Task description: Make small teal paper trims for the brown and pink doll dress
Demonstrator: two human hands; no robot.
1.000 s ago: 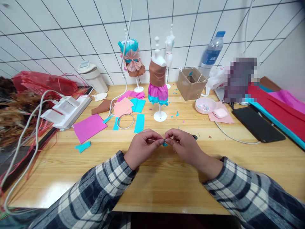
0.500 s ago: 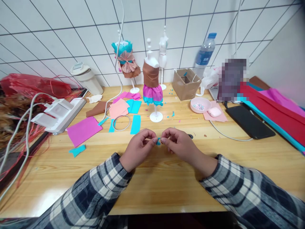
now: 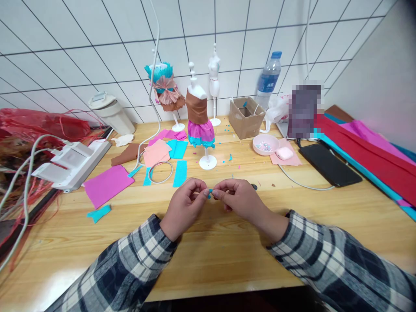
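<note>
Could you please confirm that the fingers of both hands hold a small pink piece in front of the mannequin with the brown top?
Not quite: the head view shows that the small piece is blue, not pink. The left hand and right hand do hold it in front of the mannequin with the brown top.

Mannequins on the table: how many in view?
3: the brown-topped mannequin in front, the blue-ruffled mannequin behind it to the left, and the mostly white mannequin behind it to the right.
</note>
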